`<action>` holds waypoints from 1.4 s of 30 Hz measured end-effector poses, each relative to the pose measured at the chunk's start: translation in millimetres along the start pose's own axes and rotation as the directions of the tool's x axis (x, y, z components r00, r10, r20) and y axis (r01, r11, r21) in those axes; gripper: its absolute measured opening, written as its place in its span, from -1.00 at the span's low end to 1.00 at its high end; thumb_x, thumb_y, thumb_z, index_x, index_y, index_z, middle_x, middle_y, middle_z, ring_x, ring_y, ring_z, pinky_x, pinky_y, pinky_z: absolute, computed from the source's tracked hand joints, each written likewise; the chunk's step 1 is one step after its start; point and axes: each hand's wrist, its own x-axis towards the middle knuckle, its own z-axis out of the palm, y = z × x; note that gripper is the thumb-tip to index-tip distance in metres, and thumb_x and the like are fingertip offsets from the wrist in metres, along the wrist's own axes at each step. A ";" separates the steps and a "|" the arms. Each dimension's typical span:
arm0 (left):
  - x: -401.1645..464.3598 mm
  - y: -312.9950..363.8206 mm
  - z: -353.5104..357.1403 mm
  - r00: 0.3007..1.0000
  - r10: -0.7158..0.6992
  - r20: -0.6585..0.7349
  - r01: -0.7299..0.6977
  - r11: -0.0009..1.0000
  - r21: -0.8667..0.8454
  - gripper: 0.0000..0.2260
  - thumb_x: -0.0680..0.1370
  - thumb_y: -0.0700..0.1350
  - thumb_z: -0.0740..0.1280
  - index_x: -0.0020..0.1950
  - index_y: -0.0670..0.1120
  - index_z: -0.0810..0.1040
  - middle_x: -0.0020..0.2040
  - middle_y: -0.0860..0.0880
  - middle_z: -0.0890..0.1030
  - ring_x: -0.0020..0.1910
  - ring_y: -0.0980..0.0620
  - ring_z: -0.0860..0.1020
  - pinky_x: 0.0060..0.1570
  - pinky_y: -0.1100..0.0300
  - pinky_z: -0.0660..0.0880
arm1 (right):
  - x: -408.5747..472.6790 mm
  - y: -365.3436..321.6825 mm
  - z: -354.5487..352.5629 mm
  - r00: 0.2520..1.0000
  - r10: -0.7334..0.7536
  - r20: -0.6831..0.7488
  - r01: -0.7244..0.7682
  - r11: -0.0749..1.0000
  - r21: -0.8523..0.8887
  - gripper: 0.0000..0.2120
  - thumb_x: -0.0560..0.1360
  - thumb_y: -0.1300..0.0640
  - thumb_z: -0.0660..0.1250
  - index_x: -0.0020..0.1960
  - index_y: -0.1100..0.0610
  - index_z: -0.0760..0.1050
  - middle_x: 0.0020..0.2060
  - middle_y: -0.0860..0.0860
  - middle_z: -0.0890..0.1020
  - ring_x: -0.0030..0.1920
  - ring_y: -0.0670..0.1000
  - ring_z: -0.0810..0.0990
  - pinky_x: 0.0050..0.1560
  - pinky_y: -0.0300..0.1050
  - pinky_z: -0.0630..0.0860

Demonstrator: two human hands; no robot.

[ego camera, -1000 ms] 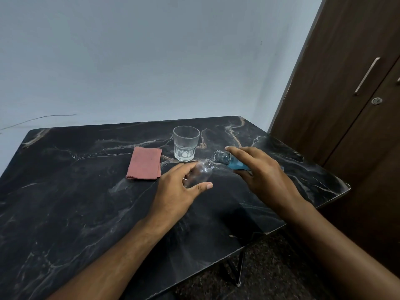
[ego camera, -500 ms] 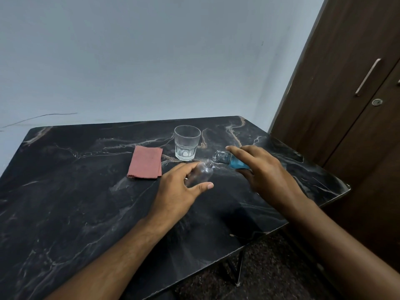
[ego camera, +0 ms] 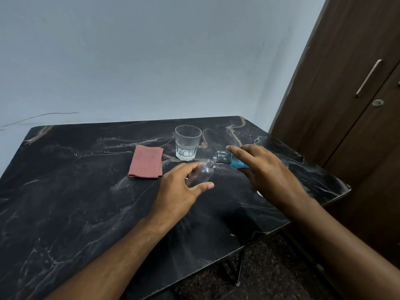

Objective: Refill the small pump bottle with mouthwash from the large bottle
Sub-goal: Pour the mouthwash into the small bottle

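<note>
Small bottle (ego camera: 202, 171): clear, uncapped, looks empty, tilted with its open neck up and to the right. Held above the dark marble-patterned desk (ego camera: 65, 202), near the middle. Left hand (ego camera: 180, 189) grips it, fingers (ego camera: 184, 168) curled over the far side, thumb stretched along the near side.

Large bottle (ego camera: 229, 160): clear with blue liquid, cap off, tipped nearly flat, mouth pointing left. Its open mouth sits just beside and slightly above the small bottle's neck; cannot tell whether the two touch. Blue liquid sits in the body short of the mouth; no stream visible between the bottles. Right hand (ego camera: 268, 172) wraps the body, index finger laid out straight along the top toward the neck, the other fingers curled round underneath, mostly hidden.

Behind the bottles: an empty faceted glass tumbler (ego camera: 187, 142), upright. Left of it, apart, a folded reddish cloth (ego camera: 146, 161) lying flat. Pale wall behind the desk; a dark wooden wardrobe (ego camera: 346, 87) with a metal handle at right.
</note>
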 end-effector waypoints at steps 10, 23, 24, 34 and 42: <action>0.3 -0.7 0.7 1.000 -0.011 -0.007 0.011 1.000 0.004 -0.51 0.34 0.05 0.62 0.25 0.10 0.64 0.05 0.22 0.64 0.05 0.31 0.58 -0.03 0.50 0.47 | 2.7 0.8 -0.6 1.000 -0.030 -0.002 0.030 0.999 -0.046 -0.37 0.47 0.26 0.51 0.48 0.06 0.39 0.20 0.13 0.58 0.05 0.15 0.58 -0.03 0.09 0.60; -0.5 0.9 -0.7 1.000 -0.008 -0.010 0.008 1.000 -0.015 -0.53 0.34 0.04 0.62 0.23 0.10 0.65 0.01 0.21 0.65 0.03 0.29 0.59 0.00 0.47 0.49 | 3.9 0.5 -3.6 0.999 -0.044 0.005 0.044 0.997 -0.062 -0.38 0.48 0.26 0.50 0.48 0.05 0.39 0.20 0.13 0.59 0.06 0.16 0.59 -0.02 0.08 0.58; -0.5 0.9 -0.7 1.000 -0.008 -0.010 0.008 1.000 -0.014 -0.53 0.34 0.04 0.62 0.23 0.11 0.65 0.01 0.21 0.65 0.03 0.28 0.59 0.00 0.46 0.49 | 4.0 0.6 -3.9 0.999 -0.046 0.007 0.046 0.997 -0.064 -0.38 0.48 0.25 0.50 0.48 0.05 0.38 0.20 0.13 0.59 0.06 0.16 0.59 -0.01 0.08 0.59; -1.0 2.1 -1.1 1.000 -0.004 -0.010 0.004 1.000 -0.012 -0.52 0.35 0.04 0.62 0.24 0.11 0.64 0.01 0.22 0.65 0.04 0.32 0.57 -0.01 0.49 0.47 | 6.3 1.5 -5.4 0.998 -0.061 0.016 0.062 0.994 -0.086 -0.34 0.45 0.25 0.53 0.49 0.05 0.38 0.20 0.14 0.59 0.06 0.14 0.60 -0.02 0.04 0.58; -0.9 2.1 -1.4 1.000 -0.005 -0.015 0.004 1.000 -0.012 -0.52 0.34 0.03 0.62 0.25 0.10 0.64 0.02 0.22 0.65 0.03 0.34 0.57 -0.02 0.51 0.46 | 7.2 3.0 -4.3 0.997 -0.067 0.022 0.069 0.994 -0.083 -0.36 0.48 0.24 0.50 0.49 0.02 0.34 0.19 0.12 0.58 0.04 0.13 0.58 -0.03 0.05 0.59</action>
